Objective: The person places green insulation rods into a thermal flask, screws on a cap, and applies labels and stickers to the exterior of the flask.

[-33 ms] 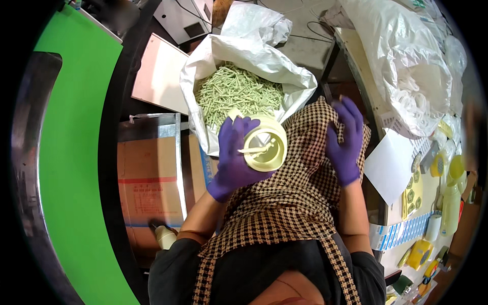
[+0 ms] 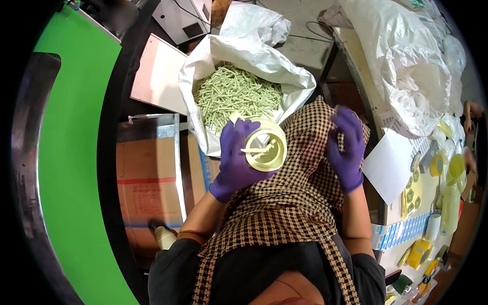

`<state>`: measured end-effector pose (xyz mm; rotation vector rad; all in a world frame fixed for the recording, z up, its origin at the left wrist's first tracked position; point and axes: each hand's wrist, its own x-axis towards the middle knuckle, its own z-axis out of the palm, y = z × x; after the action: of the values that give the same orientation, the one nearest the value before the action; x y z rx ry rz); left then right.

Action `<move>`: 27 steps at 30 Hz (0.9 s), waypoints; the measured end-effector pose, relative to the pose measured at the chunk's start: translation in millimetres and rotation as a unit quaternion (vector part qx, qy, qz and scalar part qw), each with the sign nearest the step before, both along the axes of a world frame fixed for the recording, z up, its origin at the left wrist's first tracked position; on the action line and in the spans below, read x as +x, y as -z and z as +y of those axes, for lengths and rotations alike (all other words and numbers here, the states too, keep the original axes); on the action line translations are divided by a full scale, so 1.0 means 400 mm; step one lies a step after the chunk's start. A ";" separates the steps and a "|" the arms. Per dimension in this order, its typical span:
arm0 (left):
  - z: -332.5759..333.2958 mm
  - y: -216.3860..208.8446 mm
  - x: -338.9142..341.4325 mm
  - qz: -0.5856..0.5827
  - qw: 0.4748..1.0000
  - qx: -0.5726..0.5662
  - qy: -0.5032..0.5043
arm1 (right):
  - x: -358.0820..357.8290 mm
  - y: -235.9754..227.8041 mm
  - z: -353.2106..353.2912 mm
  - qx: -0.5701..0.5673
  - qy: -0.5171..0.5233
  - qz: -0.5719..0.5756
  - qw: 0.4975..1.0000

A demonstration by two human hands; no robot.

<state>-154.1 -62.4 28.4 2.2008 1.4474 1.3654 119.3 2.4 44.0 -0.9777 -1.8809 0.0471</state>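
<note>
My left hand (image 2: 236, 160), in a purple glove, is wrapped round a pale yellow round plastic container (image 2: 278, 161). Its wide mouth faces up, and a few thin pale sticks (image 2: 259, 150) show at the opening, one jutting over the rim toward my thumb. My right hand (image 2: 348, 150), gloved alike, hovers above my right thigh, apart from the container. Its fingers bend loosely with the thumb held off, and no held thing can be made out. Just beyond the container, a white woven sack (image 2: 297, 81) stands with its mouth spread, full of small pale green sticks (image 2: 236, 91).
Left lies a green surface (image 2: 71, 152) with a dark edge; a cardboard box (image 2: 147, 190) sits beside it. On the right, a table holds a white sheet (image 2: 389, 168), a plastic bag of white rings (image 2: 412, 101), yellow tape (image 2: 419, 254) and a pale bottle (image 2: 450, 208). Another person's arm (image 2: 473, 119) shows at far right.
My right hand has drawn slightly back toward me, its fingers a little more bent. The left hand and container have hardly moved. Another person's arm has come into view at far right.
</note>
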 end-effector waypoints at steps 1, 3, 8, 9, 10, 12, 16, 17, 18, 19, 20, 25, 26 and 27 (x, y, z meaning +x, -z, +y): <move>0.006 -0.006 0.004 0.047 0.999 -0.009 0.010 | 0.004 -0.010 -0.041 -0.037 -0.043 -0.027 0.998; 0.003 0.022 0.035 -0.003 1.000 -0.021 0.005 | -0.031 0.007 -0.118 -0.049 -0.132 -0.084 0.986; 0.036 -0.013 0.077 0.048 0.998 0.030 0.042 | -0.108 0.026 -0.166 -0.092 -0.106 -0.176 0.974; 0.040 -0.009 0.075 0.047 0.996 0.053 0.053 | -0.110 0.029 -0.165 -0.103 -0.101 -0.184 0.972; 0.046 -0.009 0.076 0.047 0.994 0.077 0.064 | -0.118 0.019 -0.172 -0.122 -0.098 -0.180 0.971; 0.034 -0.022 0.098 0.062 0.994 0.081 0.038 | -0.115 0.058 -0.179 -0.127 -0.107 -0.145 0.976; 0.037 -0.008 0.112 0.042 0.995 0.062 0.064 | -0.127 0.076 -0.198 -0.192 -0.071 -0.157 0.966; 0.039 -0.015 0.117 0.031 0.996 0.050 0.071 | -0.123 0.090 -0.193 -0.215 -0.077 -0.175 0.958; 0.039 0.002 0.119 0.043 0.994 0.063 0.080 | -0.116 0.103 -0.192 -0.222 -0.080 -0.169 0.957; 0.044 0.014 0.119 0.058 0.991 0.081 0.086 | -0.113 0.105 -0.181 -0.222 -0.085 -0.162 0.958; 0.046 0.023 0.122 0.073 0.988 0.100 0.092 | -0.110 0.104 -0.172 -0.222 -0.089 -0.155 0.959; 0.116 0.011 0.092 0.127 0.987 0.042 0.083 | -0.089 0.074 -0.096 -0.290 -0.200 -0.153 0.923; 0.139 0.012 0.083 0.065 0.996 0.006 0.068 | -0.075 0.046 -0.079 -0.249 -0.226 -0.143 0.931; 0.168 0.020 0.062 0.001 0.998 -0.029 0.052 | -0.049 0.006 -0.060 -0.211 -0.254 -0.160 0.930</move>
<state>-129.2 4.9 20.4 2.2080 1.3370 1.2711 99.7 -21.5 41.5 -0.7777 -2.4517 0.6592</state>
